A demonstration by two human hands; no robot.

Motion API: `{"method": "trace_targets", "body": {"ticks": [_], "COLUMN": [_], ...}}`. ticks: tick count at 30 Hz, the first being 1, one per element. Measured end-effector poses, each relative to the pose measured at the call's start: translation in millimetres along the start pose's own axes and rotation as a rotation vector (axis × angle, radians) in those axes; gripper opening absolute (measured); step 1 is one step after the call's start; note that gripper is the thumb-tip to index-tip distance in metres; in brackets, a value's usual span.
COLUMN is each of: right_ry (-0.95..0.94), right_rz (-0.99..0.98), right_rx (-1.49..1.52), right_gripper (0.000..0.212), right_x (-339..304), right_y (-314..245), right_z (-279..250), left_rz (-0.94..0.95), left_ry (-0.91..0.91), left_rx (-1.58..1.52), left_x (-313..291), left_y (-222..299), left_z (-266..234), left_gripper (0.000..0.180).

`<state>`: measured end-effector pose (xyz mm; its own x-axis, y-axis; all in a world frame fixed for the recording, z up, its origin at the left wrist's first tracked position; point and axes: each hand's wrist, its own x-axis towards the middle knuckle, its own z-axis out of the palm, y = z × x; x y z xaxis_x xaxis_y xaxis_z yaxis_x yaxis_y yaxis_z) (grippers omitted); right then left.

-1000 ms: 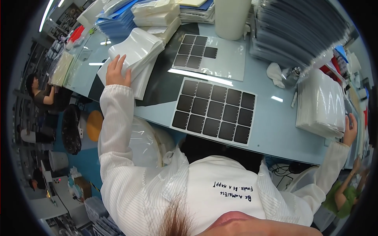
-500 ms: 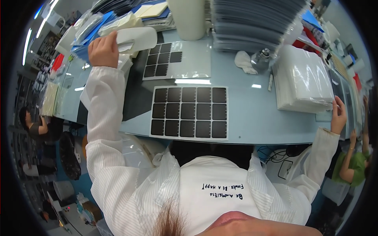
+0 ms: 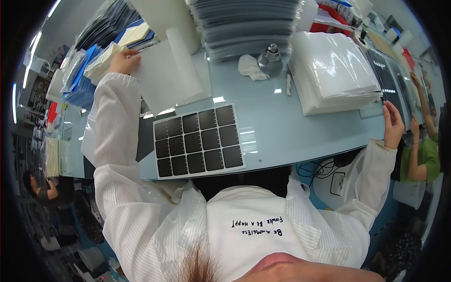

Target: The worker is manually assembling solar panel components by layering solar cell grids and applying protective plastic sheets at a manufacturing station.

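Note:
At the far left, my left hand [image 3: 124, 62] is closed on the edge of a thin white sheet [image 3: 164, 75]. The sheet's right side curls upward, and it covers most of another sheet lying beneath. Nearer to me lies a white sheet of black squares [image 3: 199, 141], set in rows and turned slightly askew. My right hand [image 3: 393, 124] is beside the near right corner of a tall stack of white translucent plastic sheets [image 3: 333, 70]. Its fingers are partly extended and hold nothing that I can see.
A glass bottle with a metal top [image 3: 271, 61] stands beside a crumpled white wad [image 3: 252, 68]. Behind them rises a high pile of grey plastic sheets [image 3: 246, 28], next to a white cylinder [image 3: 164, 21]. Blue and cream packets [image 3: 89, 70] crowd the left. Another person's arm [image 3: 419, 103] shows far right.
The white sheet in my left hand has gone from a folded-over curl to spread out over the far sheet of squares. The view has turned, shifting the table's contents leftward.

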<state>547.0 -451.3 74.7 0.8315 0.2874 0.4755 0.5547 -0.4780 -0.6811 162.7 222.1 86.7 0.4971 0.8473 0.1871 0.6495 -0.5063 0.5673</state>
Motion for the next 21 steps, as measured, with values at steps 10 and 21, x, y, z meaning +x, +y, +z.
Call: {"method": "trace_targets", "body": {"ticks": [10, 21], "right_ry": [0.103, 0.000], "right_rz": [-0.246, -0.181], "right_rx": [-0.112, -0.082], "right_gripper": [0.026, 0.051], "right_x": [4, 36], "right_y": [-32, -8], "right_z": [0, 21], "left_rz": [-0.111, 0.102], "left_ry": [0.230, -0.979], "left_rx": [0.256, -0.687], "left_x": [38, -142], "left_y": [-148, 185], "left_z": [78, 107], "left_gripper": [0.069, 0.042]}}
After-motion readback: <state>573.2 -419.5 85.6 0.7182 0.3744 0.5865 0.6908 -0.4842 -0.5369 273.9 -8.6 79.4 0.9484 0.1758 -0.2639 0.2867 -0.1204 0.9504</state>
